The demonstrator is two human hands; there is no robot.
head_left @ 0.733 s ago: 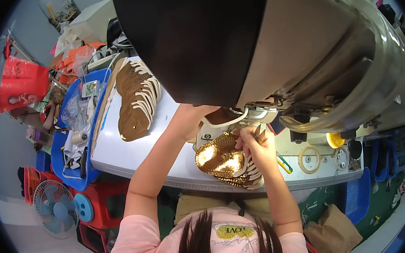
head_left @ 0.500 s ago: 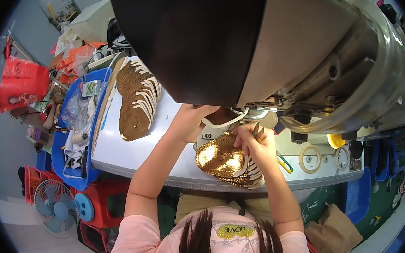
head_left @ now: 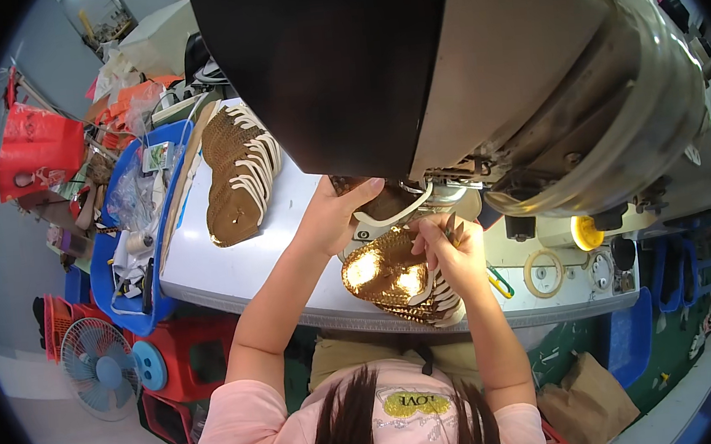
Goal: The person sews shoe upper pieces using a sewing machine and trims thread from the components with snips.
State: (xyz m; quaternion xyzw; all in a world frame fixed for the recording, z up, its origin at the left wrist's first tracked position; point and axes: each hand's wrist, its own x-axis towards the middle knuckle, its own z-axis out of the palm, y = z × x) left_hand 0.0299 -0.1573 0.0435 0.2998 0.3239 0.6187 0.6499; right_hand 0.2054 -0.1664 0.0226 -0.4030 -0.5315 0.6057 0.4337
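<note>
A large sewing machine [head_left: 519,64] stands over the table and hides part of the work. Beneath its head, my left hand [head_left: 330,220] is closed on a brown shoe upper piece with a white edge strip [head_left: 397,211], thumb on top. My right hand [head_left: 453,256] is closed around small thread snips [head_left: 455,227], their pointed tips showing above the fingers. Just below and left of it lies a stack of shiny gold shoe upper pieces [head_left: 384,277] with white strips. Another overlapping row of such pieces [head_left: 233,178], brown side up, rests farther left on the table.
A blue tray [head_left: 107,282] with bags and a thread spool adjoins the table's left end. On the right lie a green-and-yellow cutter [head_left: 500,282] and a tape roll [head_left: 543,273]. A fan [head_left: 106,371] and red stools [head_left: 185,355] stand at lower left.
My left hand has shifted slightly up, and its thumb now shows more fully on the piece. The right hand stays nearly in place. The machine head appears a little farther left in view.
</note>
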